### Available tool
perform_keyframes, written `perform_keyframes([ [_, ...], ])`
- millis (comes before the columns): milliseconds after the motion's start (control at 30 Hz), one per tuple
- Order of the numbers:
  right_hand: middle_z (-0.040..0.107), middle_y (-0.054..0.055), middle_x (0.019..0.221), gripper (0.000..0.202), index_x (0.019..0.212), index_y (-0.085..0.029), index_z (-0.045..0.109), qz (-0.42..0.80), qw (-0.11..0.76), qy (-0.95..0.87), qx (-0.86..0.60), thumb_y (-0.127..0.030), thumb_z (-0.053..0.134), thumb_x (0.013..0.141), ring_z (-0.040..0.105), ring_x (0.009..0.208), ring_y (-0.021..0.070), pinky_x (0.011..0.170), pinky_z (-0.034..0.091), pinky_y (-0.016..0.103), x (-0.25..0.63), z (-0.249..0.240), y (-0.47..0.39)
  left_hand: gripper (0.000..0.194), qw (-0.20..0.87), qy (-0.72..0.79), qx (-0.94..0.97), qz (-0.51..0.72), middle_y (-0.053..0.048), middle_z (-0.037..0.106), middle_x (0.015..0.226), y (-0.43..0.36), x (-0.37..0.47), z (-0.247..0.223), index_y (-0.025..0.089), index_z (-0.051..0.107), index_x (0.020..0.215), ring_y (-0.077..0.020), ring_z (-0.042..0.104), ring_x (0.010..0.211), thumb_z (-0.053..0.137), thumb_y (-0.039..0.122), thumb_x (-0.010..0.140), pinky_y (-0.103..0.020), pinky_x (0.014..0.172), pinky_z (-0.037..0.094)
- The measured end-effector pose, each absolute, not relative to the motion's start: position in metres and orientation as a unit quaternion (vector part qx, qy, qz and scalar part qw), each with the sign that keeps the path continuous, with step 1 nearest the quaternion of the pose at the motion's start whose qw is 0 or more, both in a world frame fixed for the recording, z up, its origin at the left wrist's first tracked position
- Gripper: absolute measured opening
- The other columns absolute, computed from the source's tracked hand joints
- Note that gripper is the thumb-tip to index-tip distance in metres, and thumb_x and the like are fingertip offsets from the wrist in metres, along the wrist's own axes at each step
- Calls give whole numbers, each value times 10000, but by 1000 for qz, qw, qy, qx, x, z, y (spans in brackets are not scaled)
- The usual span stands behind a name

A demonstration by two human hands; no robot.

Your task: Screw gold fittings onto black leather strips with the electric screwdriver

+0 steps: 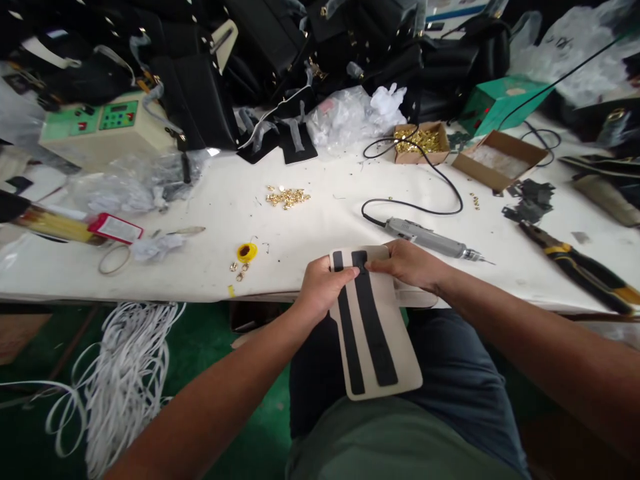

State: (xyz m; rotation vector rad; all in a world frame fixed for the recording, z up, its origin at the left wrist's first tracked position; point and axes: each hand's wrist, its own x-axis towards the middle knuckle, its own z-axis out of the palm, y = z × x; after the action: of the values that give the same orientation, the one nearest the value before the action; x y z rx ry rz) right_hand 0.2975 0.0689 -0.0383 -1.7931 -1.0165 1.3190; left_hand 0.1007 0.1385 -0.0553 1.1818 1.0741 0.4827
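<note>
Between my two hands is a beige leather panel (367, 327) with rounded corners and two black strips down its face. It hangs over my lap at the table's front edge. My left hand (324, 285) is closed on its upper left edge, thumb on the face near the wider black strip. My right hand (407, 263) grips the upper right edge, its thumb pressed near the same strip. The fingers behind the panel are hidden. Just beyond my right hand lies a grey electric screwdriver (425, 238) with a thin bit and a black cable.
Gold metal fittings (287, 197) lie piled on the white table (210, 233), with more in a cardboard box (423, 157). Pliers (575, 263) lie at the right. Black bags (197, 100) crowd the back. White cord (130, 373) hangs at the lower left.
</note>
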Motion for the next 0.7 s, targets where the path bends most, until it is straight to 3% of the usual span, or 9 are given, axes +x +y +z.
perform_keyframes([
  [500, 613, 17, 533, 258, 525, -208, 602, 392, 177, -481, -764, -254, 784, 703, 548, 512, 160, 468, 373, 277, 295, -38, 105, 170, 583, 529, 599, 146, -55, 795, 804, 160, 121, -65, 190, 775, 787, -246, 730, 732, 827, 203, 626, -331, 663, 563],
  [700, 701, 54, 673, 103, 711, -194, 677, 416, 188, -460, -762, -259, 757, 717, 633, 596, 207, 511, 425, 306, 296, -44, 105, 171, 556, 525, 628, 147, -54, 797, 815, 161, 123, -63, 189, 782, 793, -243, 728, 740, 833, 189, 630, -325, 673, 548],
])
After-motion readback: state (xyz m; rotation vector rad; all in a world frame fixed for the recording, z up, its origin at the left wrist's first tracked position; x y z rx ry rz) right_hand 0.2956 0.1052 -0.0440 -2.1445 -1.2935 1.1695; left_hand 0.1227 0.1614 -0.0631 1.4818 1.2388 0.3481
